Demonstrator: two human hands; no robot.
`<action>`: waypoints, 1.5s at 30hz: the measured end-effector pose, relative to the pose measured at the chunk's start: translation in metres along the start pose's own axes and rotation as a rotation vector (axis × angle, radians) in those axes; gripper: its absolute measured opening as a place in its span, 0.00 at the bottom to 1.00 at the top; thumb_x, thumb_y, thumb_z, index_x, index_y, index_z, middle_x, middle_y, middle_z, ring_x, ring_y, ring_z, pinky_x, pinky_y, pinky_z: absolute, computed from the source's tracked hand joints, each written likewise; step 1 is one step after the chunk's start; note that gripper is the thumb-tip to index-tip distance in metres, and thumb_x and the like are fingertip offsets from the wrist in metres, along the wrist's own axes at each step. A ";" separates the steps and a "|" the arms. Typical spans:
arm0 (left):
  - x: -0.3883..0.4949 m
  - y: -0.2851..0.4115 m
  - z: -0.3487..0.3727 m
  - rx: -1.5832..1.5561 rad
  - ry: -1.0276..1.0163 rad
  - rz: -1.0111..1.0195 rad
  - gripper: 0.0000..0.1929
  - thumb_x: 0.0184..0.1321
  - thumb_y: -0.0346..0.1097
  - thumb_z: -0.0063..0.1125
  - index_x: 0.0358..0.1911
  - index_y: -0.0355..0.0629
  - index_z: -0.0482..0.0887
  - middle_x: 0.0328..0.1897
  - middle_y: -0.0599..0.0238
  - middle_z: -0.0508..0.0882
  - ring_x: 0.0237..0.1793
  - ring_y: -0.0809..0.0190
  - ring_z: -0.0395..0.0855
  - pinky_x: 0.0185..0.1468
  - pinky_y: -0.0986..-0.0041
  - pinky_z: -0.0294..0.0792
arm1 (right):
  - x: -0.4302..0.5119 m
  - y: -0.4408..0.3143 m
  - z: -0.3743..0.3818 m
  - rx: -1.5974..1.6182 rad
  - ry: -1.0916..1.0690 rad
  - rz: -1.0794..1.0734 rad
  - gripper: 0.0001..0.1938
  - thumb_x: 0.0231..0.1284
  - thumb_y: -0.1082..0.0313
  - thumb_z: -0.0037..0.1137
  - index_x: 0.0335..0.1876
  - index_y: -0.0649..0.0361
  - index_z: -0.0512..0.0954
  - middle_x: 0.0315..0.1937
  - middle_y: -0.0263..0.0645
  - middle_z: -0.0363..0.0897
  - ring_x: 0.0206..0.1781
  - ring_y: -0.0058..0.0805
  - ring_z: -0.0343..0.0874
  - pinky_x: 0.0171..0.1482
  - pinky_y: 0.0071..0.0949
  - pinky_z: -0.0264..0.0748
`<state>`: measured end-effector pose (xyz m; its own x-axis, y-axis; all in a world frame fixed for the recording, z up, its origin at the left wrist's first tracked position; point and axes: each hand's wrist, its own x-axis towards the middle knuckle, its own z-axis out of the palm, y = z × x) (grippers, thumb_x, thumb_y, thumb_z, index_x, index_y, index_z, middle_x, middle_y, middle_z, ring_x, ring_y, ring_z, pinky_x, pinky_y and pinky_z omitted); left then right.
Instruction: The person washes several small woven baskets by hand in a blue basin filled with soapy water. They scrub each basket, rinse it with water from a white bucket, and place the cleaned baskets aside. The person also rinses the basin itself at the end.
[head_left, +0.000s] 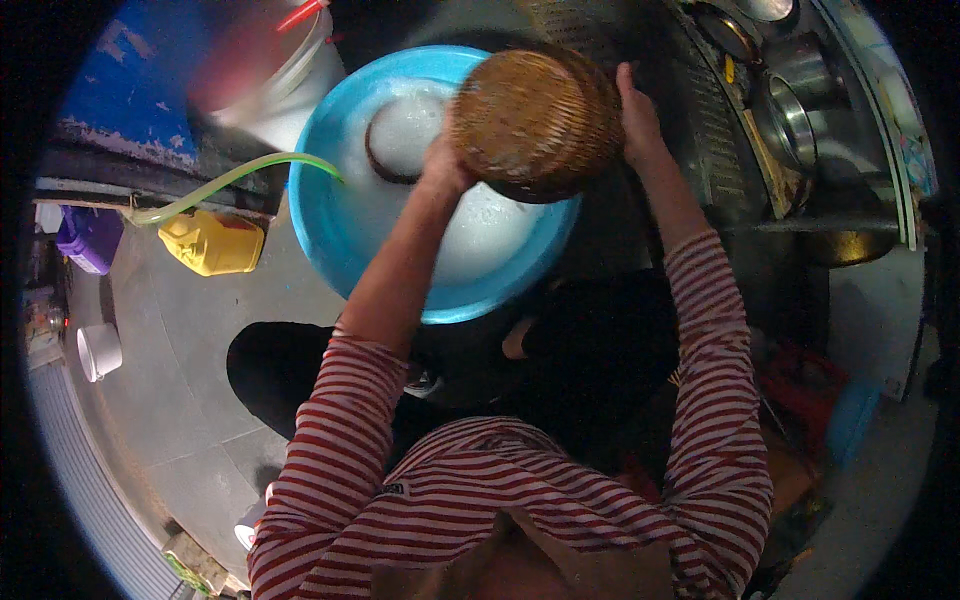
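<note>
Between my two hands is a brown woven basket (525, 120), tilted so that its round woven face is turned up toward me. My left hand (448, 159) grips its left side, partly hidden by the weave. On the opposite side my right hand (639, 120) holds the edge with the thumb up and its fingers out of sight behind the basket. Below is a round blue plastic tub (311, 240) of foamy water (487, 232). A dark round rim (373, 150), perhaps of another basket, breaks the foam.
A pale green hose (232, 180) runs over the tub's left rim. A white bucket (300, 97) stands behind it. Yellow (214, 241) and purple (90, 238) plastic jugs stand at left, near a small white bucket (100, 351). Metal pots (791, 120) sit on a rack at right.
</note>
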<state>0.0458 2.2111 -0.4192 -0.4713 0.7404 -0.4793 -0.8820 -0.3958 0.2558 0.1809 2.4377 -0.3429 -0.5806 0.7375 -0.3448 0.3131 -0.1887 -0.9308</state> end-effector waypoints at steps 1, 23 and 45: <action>0.006 -0.015 0.000 0.082 -0.117 0.082 0.23 0.70 0.53 0.44 0.56 0.43 0.76 0.56 0.56 0.81 0.52 0.52 0.80 0.57 0.55 0.72 | -0.011 -0.004 -0.005 0.118 -0.041 0.026 0.32 0.63 0.39 0.53 0.58 0.64 0.74 0.53 0.40 0.76 0.55 0.34 0.75 0.57 0.38 0.72; 0.074 0.092 -0.228 2.729 -0.181 0.878 0.10 0.61 0.38 0.50 0.40 0.45 0.83 0.42 0.56 0.83 0.44 0.48 0.81 0.41 0.56 0.74 | -0.317 0.205 -0.242 -1.345 0.505 -0.014 0.31 0.60 0.65 0.58 0.69 0.59 0.62 0.62 0.52 0.71 0.60 0.53 0.72 0.56 0.45 0.72; -0.014 0.190 -0.049 1.980 0.187 0.867 0.20 0.64 0.48 0.54 0.47 0.38 0.83 0.38 0.41 0.83 0.43 0.38 0.82 0.47 0.57 0.73 | -0.024 0.196 0.250 -1.530 -0.752 -1.043 0.34 0.48 0.55 0.66 0.61 0.63 0.71 0.61 0.52 0.70 0.69 0.50 0.62 0.70 0.53 0.53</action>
<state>-0.1154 2.0987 -0.4047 -0.7481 0.6385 0.1808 0.5841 0.5042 0.6361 0.0683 2.2214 -0.5474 -0.9438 -0.2703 -0.1902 -0.2649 0.9628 -0.0535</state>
